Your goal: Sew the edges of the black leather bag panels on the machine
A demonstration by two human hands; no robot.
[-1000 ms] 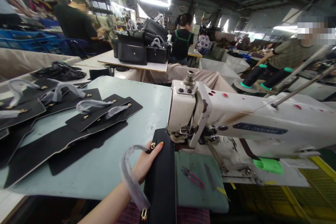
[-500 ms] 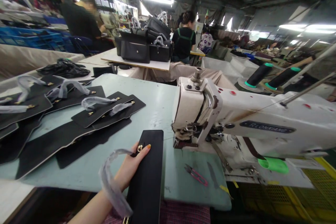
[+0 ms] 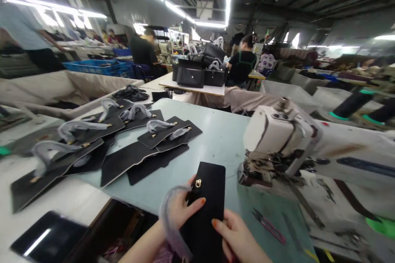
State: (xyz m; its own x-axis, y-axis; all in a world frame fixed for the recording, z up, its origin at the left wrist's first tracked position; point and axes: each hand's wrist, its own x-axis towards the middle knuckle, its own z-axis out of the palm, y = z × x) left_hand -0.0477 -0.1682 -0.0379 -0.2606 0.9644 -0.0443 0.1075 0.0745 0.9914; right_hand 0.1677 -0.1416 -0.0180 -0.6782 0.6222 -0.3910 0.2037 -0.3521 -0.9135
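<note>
A black bag panel (image 3: pixel 210 197) with gold hardware is held low in front of me at the table edge. My left hand (image 3: pixel 182 209) grips its left side, thumb on the face below the gold ring; its fingers go behind. The panel's plastic-wrapped handle (image 3: pixel 168 213) loops over my left wrist. On the lower right edge my right hand (image 3: pixel 236 232) pinches the panel, thumb on top. Thread snips (image 3: pixel 268 226) with pink handles lie right of that hand. The sewing machine (image 3: pixel 271 144) stands beyond them, its needle area apart from the panel.
Several black panels with wrapped handles (image 3: pixel 83 131) overlap across the table's left side. A dark phone-like slab (image 3: pixel 49 236) lies at lower left. Black thread cones (image 3: pixel 352 104) stand behind the machine. Finished black bags (image 3: pixel 191 74) are piled on a board ahead; people work beyond.
My right hand has come into view and taken hold of the panel's right edge. The view has turned left, so the table and machine appear further right. My left hand keeps its grip.
</note>
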